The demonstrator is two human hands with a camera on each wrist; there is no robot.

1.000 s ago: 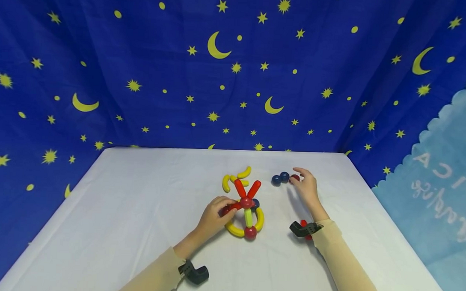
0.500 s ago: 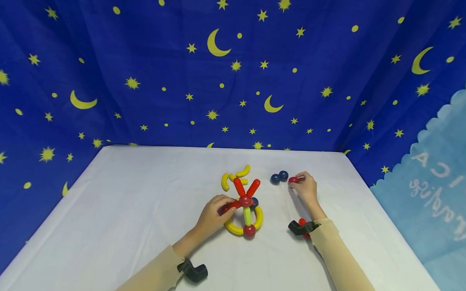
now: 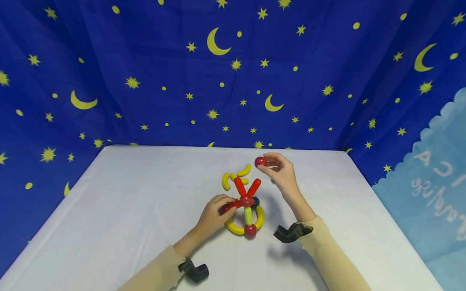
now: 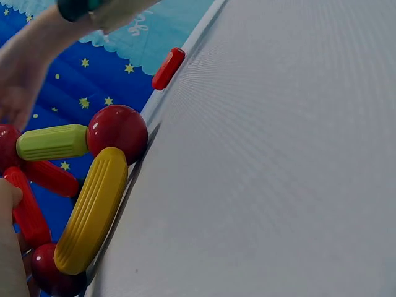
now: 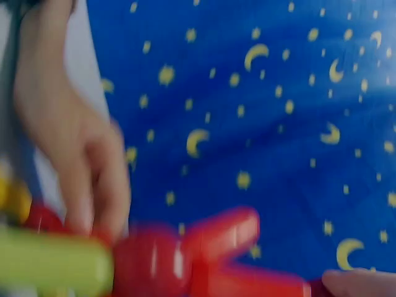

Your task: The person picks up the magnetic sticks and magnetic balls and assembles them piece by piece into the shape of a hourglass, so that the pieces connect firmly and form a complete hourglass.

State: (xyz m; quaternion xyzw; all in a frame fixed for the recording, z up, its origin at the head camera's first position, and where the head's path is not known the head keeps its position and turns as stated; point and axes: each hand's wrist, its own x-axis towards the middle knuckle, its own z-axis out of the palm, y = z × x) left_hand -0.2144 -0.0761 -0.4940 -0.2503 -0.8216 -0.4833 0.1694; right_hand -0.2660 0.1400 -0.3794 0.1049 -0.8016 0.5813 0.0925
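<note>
In the head view my left hand (image 3: 211,222) grips a red rod (image 4: 30,213) on the left side of a magnetic rod-and-ball construction. A red ball (image 3: 247,201) tops its upright green rod (image 3: 248,216), and two red rods (image 3: 254,187) rise from there in a V. Below, curved yellow rods (image 3: 235,228) form a ring through another red ball (image 3: 250,231), with a blue ball behind. My right hand (image 3: 283,175) pinches a loose red ball (image 3: 260,162) between thumb and fingers, raised beyond the V's tips. The right wrist view is blurred.
Several curved yellow rods (image 3: 225,182) lie on the white table (image 3: 158,194) behind the construction. A loose red rod (image 4: 168,68) shows in the left wrist view. My right hand mostly hides the blue balls. A blue star-patterned curtain (image 3: 174,75) hangs behind the table.
My right hand has picked up the red ball from beside the blue balls and carried it up and left. My left hand keeps its grip on the construction, almost unmoved.
</note>
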